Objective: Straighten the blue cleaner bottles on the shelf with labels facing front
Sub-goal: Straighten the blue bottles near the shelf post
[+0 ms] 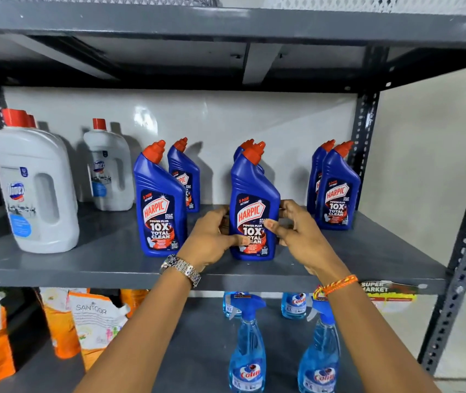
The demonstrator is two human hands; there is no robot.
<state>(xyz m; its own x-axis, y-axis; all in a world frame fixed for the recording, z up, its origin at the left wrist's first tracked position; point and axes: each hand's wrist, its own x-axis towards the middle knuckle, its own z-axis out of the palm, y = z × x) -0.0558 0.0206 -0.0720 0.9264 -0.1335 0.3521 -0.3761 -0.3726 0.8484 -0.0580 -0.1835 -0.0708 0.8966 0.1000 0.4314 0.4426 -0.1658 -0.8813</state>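
Several blue Harpic cleaner bottles with red caps stand in pairs on the grey shelf [112, 251]. The middle front bottle [253, 194] stands upright near the shelf's front edge, label facing me. My left hand [212, 236] grips its left side and my right hand [297, 231] grips its right side. Another blue bottle [247, 147] stands right behind it, mostly hidden. The left front bottle [159, 208] faces front, with one [185, 177] behind it. On the right, a front bottle [338, 191] partly hides one [317, 171] behind.
White Domex jugs [34, 188] with red caps stand at the shelf's left. A dark slotted upright [363, 131] borders the right end. Below are blue Colin spray bottles [247, 350] and orange Santoor pouches [95, 321]. The upper shelf [226, 24] hangs overhead.
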